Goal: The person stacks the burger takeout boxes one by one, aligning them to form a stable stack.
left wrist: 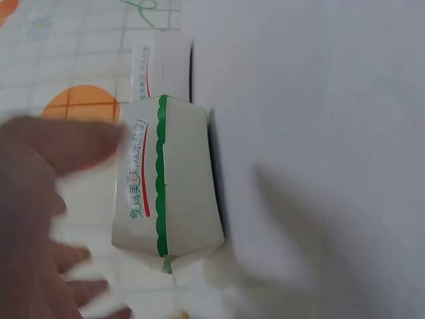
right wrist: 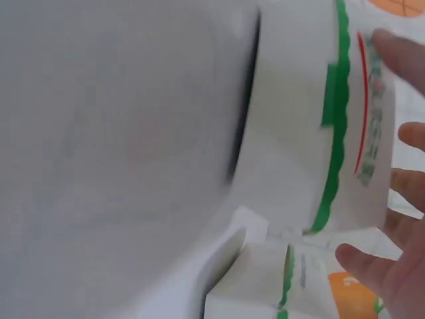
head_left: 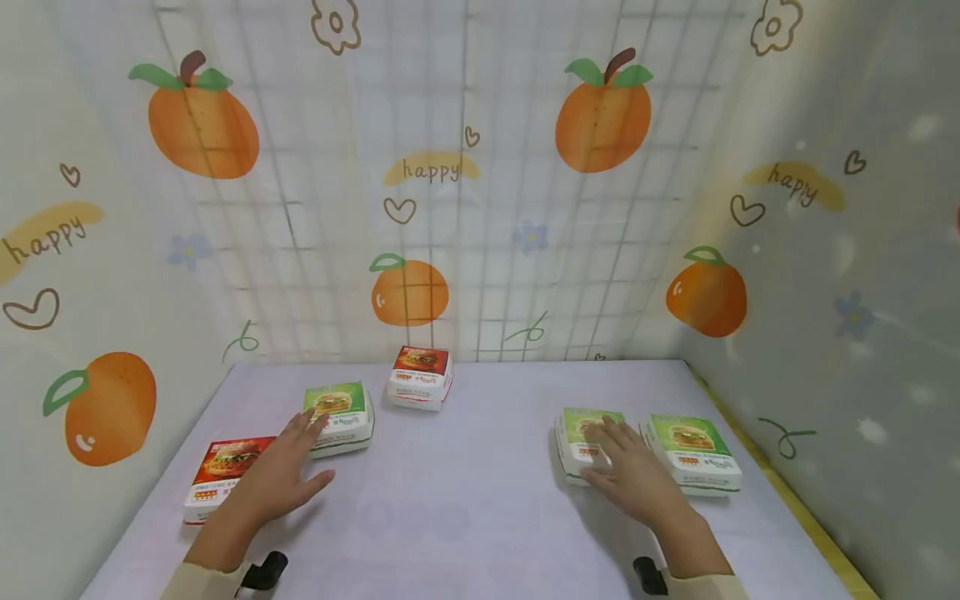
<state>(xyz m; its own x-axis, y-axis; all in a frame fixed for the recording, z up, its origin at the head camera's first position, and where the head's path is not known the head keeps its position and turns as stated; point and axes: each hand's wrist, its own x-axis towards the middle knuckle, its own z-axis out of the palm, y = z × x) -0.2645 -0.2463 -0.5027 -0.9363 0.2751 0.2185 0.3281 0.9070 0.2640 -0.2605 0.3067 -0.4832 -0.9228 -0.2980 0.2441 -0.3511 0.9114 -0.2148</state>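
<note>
My left hand, fingers extended, reaches toward a green-topped burger box at the left, its fingertips overlapping the lid's near left part. In the left wrist view that hand is spread beside the box's white side with its green scalloped seam. A red-topped burger box lies partly hidden behind the left hand. My right hand has its fingers spread over another green-topped burger box, covering part of the lid. The right wrist view shows spread fingers alongside that box. Neither hand grips anything.
Right beside the right hand's box sits another green-topped burger box. A second red-topped box stands at the back of the pale table. Behind rises a curtain printed with oranges, over a wire grid.
</note>
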